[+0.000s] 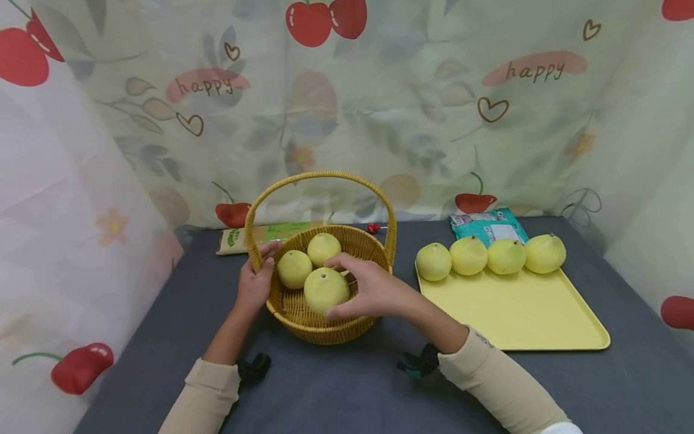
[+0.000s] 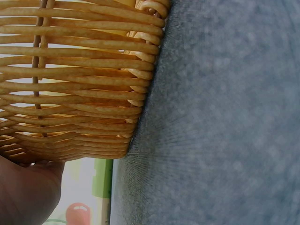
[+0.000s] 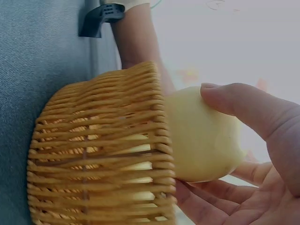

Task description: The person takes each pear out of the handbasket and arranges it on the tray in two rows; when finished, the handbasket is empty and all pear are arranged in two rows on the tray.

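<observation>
The right hand (image 1: pixel 374 290) is holding a pale yellow pear (image 1: pixel 325 292) at the wicker basket's (image 1: pixel 325 333) mouth, its grip curving wide around it; the left hand (image 1: pixel 253 283) is clasping the basket beside its handle. Two pears (image 1: pixel 294 270) are sitting inside, four pears (image 1: pixel 468 256) lining the yellow tray (image 1: pixel 515 316). Beyond, a teal packet (image 1: pixel 470 227) is bearing print too small to read; the backdrop (image 1: pixel 347 132) is reading "happy" twice.

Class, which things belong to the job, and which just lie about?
Likely job: right hand, gripped fruit, left hand, basket, two other fruits inside, tray, four fruits along its far edge.
Apparently lying about: teal packet, tan packet, small red item.
</observation>
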Available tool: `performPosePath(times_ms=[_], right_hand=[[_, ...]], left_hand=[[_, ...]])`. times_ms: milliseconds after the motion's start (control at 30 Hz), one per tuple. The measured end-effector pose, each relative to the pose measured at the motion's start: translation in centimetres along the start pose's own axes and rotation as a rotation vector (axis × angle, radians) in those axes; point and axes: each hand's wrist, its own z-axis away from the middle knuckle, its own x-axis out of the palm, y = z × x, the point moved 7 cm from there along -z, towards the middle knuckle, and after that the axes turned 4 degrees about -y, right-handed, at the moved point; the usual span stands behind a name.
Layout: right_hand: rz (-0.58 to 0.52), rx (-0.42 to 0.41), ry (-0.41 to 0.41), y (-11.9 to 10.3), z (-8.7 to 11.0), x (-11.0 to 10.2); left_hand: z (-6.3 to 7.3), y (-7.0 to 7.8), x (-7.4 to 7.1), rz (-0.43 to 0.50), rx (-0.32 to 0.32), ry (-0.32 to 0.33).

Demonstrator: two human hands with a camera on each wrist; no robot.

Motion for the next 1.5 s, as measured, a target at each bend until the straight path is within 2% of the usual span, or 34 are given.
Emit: performPosePath(times_ms=[500,733,1100,1333,1500], right_hand=[[-0.008,-0.011,0.071,0.4,4.8,-3.4],[-0.07,-0.011,0.076,1.0,6.5,-4.2],[-0.055,0.09,0.127,3.0,9.6,-5.6],[-0.016,0.144,0.16,5.2,10.9,-8.0],[0.029,0.181,0.158,6.8,11.6,-9.7]], left_hand=[[0.0,0.0,0.0,-0.005,-0.042,-0.001],[0.0,-0.1,-0.1,0.01,-0.03,-0.004],[-0.1,-0.3,0.0,0.002,-0.029,-0.012],[-0.2,-0.2,0.0,0.009,-0.008,-0.009],[-0.1,-0.3,-0.1,0.004,-0.021,-0.004]])
